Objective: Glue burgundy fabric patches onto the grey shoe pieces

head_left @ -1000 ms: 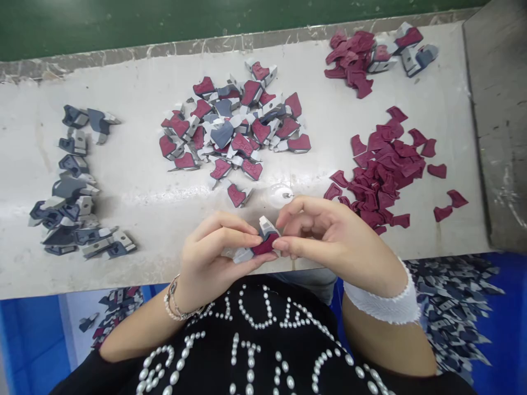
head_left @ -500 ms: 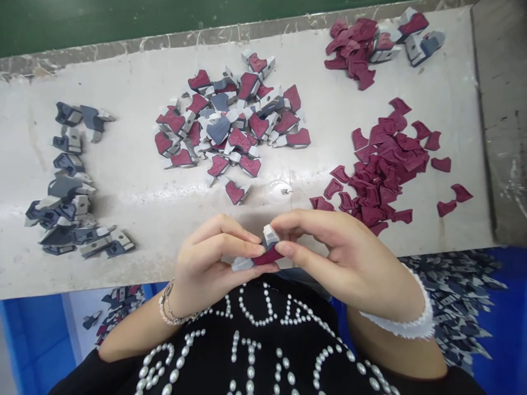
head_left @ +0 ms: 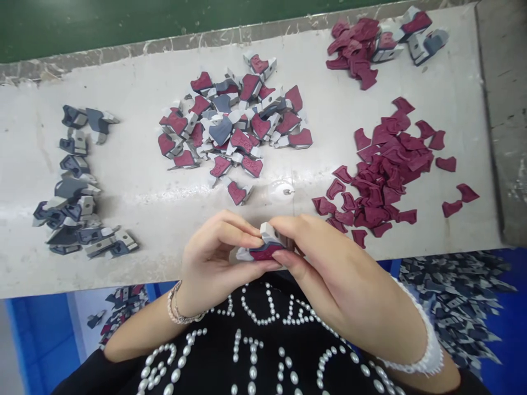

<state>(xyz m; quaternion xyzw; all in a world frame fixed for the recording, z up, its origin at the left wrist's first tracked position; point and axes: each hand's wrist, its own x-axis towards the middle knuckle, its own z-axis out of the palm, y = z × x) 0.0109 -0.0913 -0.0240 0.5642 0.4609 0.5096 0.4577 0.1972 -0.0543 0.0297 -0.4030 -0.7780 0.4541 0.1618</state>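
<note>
A small grey, white and dark red plastic part [head_left: 265,250] is pinched between my two hands just in front of my chest, near the front edge of the table. My left hand [head_left: 220,252] grips its left side between fingers and thumb. On the right end, my right hand [head_left: 325,263] presses with thumb and forefinger. The red piece faces down toward me, set against the grey body, and fingertips cover portions of it. Loose dark red pieces [head_left: 382,170] lie to the right. A pile of red-faced grey and white parts [head_left: 234,120] sits beyond my hands.
Grey and white parts without red [head_left: 74,203] form a column on the left of the white table [head_left: 152,197]. Another red heap [head_left: 354,49] lies at the far right. Blue bins of parts stand below the front edge, one left [head_left: 41,340], one right [head_left: 510,323].
The part has turned a little in my fingers and shows more of its white and red sides. My right hand has closed further round its end. The view has shifted slightly.
</note>
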